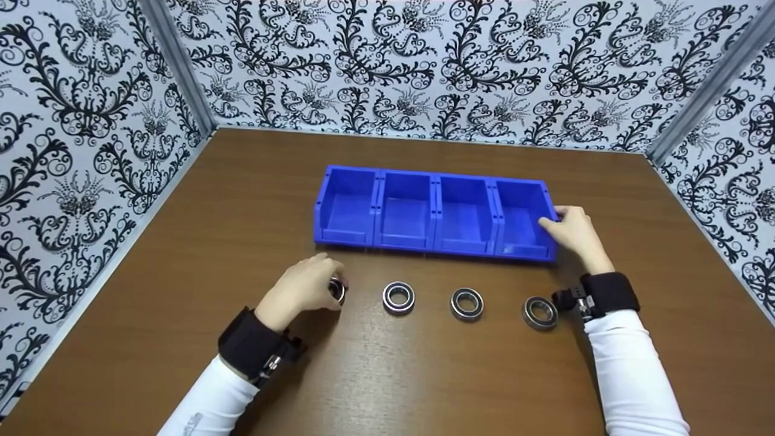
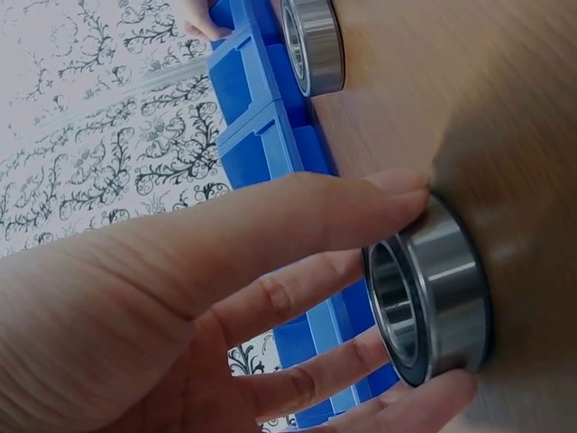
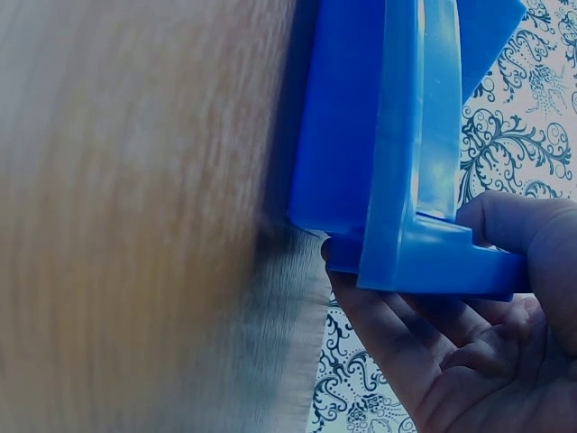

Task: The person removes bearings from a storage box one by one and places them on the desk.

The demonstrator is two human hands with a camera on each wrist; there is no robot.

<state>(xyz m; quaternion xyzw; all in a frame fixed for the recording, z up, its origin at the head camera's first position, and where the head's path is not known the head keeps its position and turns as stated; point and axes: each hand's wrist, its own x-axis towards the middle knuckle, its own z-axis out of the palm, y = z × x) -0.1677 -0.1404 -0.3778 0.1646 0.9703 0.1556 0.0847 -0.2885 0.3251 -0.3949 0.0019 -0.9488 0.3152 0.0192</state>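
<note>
A ball bearing [image 2: 453, 287] with a shiny steel outer ring sits at the wooden table, between the thumb and fingers of my left hand [image 1: 307, 283]. In the head view that hand partly hides it. My right hand [image 1: 575, 235] grips the right side wall of a blue four-bay bin [image 1: 405, 243]; its thumb lies over the edge and its fingers are outside and beneath, as the right wrist view shows. Three more bearings stand in a row before the bin: one bearing [image 1: 398, 298] nearest my left hand, a middle bearing [image 1: 467, 304], and a right-hand bearing [image 1: 540, 313] beside my right wrist.
The brown table [image 1: 242, 200] runs back to a patterned wall panel [image 1: 399, 79], with similar panels at the left and right. Grey corner posts [image 1: 181, 66] stand at the back. A black strap [image 1: 610, 293] circles my right wrist.
</note>
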